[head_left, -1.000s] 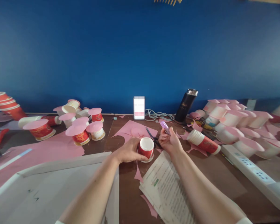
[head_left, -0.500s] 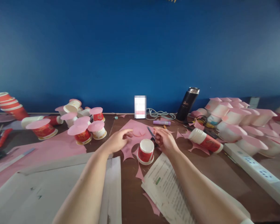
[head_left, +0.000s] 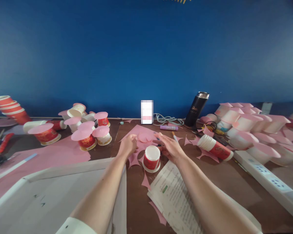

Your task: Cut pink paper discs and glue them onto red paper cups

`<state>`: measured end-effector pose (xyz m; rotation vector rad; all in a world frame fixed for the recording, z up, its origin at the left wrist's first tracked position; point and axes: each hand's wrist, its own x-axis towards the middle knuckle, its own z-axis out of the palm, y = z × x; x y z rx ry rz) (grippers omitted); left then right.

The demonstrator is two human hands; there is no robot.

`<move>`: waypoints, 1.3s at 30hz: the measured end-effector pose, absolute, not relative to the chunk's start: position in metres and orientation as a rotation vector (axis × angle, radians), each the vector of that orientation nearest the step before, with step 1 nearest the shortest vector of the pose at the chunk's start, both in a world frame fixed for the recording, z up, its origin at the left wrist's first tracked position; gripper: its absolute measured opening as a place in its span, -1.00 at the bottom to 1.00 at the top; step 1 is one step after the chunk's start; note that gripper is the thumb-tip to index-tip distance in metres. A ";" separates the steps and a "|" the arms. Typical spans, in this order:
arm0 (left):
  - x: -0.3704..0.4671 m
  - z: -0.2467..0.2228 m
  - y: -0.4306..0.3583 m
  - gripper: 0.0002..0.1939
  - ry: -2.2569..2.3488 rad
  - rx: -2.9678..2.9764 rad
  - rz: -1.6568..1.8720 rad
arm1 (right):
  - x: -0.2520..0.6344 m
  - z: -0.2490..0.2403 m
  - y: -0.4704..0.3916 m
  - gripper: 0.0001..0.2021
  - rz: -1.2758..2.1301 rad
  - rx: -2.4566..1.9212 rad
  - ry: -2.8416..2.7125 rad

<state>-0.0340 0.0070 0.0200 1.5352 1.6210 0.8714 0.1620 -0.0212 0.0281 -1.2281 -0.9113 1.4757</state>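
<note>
A red paper cup (head_left: 152, 157) stands upside down on the table between my forearms, its white base facing up. Behind it lies a pink paper sheet (head_left: 134, 132) with a pink paper circle (head_left: 146, 137) on it. My left hand (head_left: 129, 145) is curled closed at the sheet's left edge; whatever is in its fingers is hidden. On the right, my right hand (head_left: 170, 147) hovers with fingers stretched out and apart, just beside the cup. Dark scissors (head_left: 158, 139) are mostly covered by that hand.
Pink-topped cups (head_left: 86, 139) stand at the left, and more are heaped at the right (head_left: 254, 130). A black thermos (head_left: 196, 109) and a phone (head_left: 146, 112) stand by the wall. Printed pages (head_left: 171, 195), a white box lid (head_left: 70, 191) and a power strip (head_left: 266, 178) lie nearer.
My left hand has curled its fingers in by the sheet. My right hand has stretched its fingers out and lowered over the scissors, which were more visible before.
</note>
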 end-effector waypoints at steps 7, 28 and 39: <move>-0.032 0.009 0.016 -0.59 1.567 1.527 0.883 | 0.164 0.026 -0.016 -0.46 1.569 -1.251 -0.860; -0.016 -0.009 0.032 -0.45 1.316 1.456 0.870 | 0.154 0.020 -0.012 -0.65 1.566 -1.191 -0.838; -0.016 -0.004 0.027 -0.53 1.425 1.578 0.882 | 0.163 0.010 -0.008 -0.71 0.653 -1.401 -1.427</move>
